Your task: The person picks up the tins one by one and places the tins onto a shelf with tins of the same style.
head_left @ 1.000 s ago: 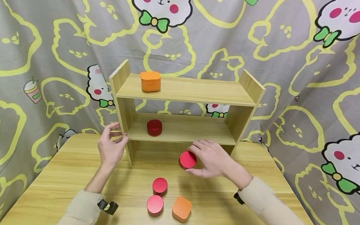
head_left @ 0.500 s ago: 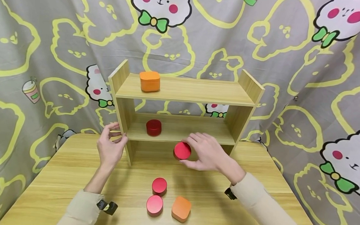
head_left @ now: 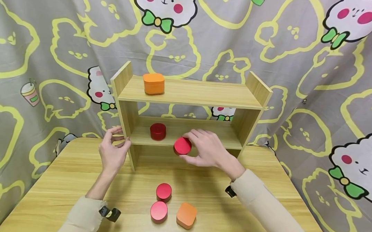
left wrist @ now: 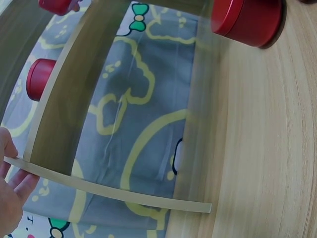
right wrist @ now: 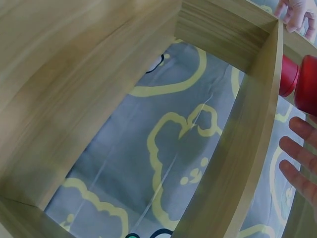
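Within the right grip (head_left: pixel 204 148), one of four red tins (head_left: pixel 182 146).

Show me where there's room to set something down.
Free: top shelf, between its orange box and the right end panel; tabletop left of the left sleeve. Crowded: middle shelf around its red tin and right hand; front middle tabletop, with three containers.

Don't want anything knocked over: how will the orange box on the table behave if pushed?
The orange box will probably slide rather than roll, given its rounded-square shape. It looks squat, so tipping seems unlikely. Its smooth surface may be slippery.
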Demonstrator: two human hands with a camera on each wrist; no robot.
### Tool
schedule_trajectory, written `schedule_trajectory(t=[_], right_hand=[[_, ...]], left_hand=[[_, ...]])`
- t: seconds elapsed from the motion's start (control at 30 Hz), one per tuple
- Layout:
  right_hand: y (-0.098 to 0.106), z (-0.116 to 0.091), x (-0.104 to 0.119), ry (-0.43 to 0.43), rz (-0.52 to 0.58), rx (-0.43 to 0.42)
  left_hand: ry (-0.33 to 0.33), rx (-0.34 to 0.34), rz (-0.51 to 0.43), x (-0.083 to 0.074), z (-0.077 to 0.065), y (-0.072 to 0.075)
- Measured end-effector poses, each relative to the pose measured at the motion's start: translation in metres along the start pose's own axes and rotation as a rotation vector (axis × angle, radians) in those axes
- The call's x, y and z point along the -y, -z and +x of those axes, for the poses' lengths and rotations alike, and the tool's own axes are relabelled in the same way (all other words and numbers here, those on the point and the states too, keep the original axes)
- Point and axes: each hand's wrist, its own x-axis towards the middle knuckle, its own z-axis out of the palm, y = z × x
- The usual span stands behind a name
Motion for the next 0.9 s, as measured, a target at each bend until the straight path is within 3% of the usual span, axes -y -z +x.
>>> schedule_trajectory(t=[0.9], right_hand=[[-0.02, 0.032, -0.012, -0.135, 0.009, 0.135]], left_hand=[[0.004, -0.005, -0.002, 0.001, 0.0, -0.001]])
